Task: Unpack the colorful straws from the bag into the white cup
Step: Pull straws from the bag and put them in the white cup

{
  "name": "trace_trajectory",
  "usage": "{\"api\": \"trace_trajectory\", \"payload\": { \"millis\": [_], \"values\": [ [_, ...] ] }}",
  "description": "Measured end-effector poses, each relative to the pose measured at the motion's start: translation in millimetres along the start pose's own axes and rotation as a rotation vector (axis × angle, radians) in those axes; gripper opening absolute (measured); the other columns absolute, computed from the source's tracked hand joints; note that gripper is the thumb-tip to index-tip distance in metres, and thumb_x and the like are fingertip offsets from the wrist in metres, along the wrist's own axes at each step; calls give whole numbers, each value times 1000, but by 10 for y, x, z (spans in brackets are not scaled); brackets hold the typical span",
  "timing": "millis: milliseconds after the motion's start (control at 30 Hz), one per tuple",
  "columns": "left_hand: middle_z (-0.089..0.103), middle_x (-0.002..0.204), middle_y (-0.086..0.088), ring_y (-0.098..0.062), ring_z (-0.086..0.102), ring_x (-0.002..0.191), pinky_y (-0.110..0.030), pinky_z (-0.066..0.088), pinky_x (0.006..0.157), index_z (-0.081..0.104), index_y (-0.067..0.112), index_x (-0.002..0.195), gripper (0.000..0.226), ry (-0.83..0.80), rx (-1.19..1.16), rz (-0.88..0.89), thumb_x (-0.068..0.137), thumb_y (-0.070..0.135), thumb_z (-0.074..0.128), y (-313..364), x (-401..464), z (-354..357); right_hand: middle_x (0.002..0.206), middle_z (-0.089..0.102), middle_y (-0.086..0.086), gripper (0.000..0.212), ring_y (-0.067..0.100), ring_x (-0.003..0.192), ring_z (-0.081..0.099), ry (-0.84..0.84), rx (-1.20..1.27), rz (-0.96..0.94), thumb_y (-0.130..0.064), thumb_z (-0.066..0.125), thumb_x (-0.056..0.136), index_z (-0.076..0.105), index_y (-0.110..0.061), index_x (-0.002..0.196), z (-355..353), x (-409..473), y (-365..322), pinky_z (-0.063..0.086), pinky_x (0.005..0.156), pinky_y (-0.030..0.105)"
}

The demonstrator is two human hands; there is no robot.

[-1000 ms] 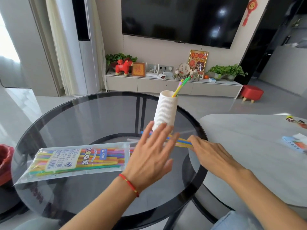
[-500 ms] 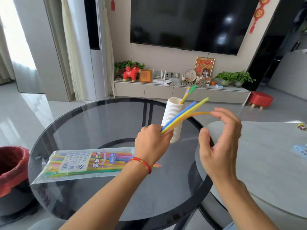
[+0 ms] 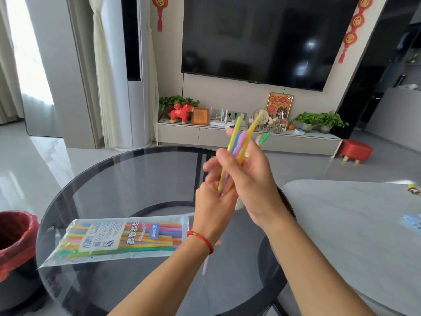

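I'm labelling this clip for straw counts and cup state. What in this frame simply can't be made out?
Head view only:
- White cup: almost wholly hidden behind the right hand; only a sliver shows.
- Straws in the cup: only tips show past the hand; number unclear.
- Held straws: blurred, lower ends buried in the left hand.
- Bag: label print too small to read; its open end is behind the left wrist.

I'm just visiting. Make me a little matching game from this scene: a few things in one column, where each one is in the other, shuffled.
Things:
1. bag
2. bunch of straws
3. red bracelet
4. red-lined bin

Places:
A. on the left wrist
B. on the floor, left of the glass table
C. flat on the glass table
D. held upright between both hands

Pairs: 1-C, 2-D, 3-A, 4-B
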State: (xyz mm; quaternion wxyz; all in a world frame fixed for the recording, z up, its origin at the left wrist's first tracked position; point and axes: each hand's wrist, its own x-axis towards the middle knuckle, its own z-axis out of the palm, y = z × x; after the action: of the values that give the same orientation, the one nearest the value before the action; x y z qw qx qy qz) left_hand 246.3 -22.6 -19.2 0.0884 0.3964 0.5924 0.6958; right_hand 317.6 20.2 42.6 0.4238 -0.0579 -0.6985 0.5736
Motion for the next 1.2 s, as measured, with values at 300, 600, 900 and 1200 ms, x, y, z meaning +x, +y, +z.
{"api": "trace_trajectory", "payload": {
  "millis": [300,600,900,1200],
  "values": [
    [43,41,7,-4,36,42,-16,32,42,50,22,48,38,-75,25,-114,81,23,69,-621,-355,-194,58,54,2,10,21,55,50,-95,29,206,-32,69,97,70,-30,87,165,-197,586,49,60,35],
    [36,54,-5,-15,32,57,-33,25,52,42,5,57,40,-137,15,-203,82,23,68,-960,-576,-308,49,44,-2,32,17,45,41,-87,51,361,-45,75,91,62,-26,69,288,-412,906,43,52,30],
    [22,51,0,-21,18,52,-26,20,46,23,13,55,60,-156,1,-248,84,32,72,-960,-614,-285,66,66,-1,45,18,57,62,40,61,152,-78,72,77,72,-34,91,290,-196,594,55,67,27],
    [26,50,-6,-24,21,49,-22,26,45,34,6,55,60,-166,24,-279,91,39,68,-999,-625,-302,50,49,5,45,19,45,42,36,218,296,-49,47,93,66,-18,68,302,-127,542,39,53,31]
  ]
}}
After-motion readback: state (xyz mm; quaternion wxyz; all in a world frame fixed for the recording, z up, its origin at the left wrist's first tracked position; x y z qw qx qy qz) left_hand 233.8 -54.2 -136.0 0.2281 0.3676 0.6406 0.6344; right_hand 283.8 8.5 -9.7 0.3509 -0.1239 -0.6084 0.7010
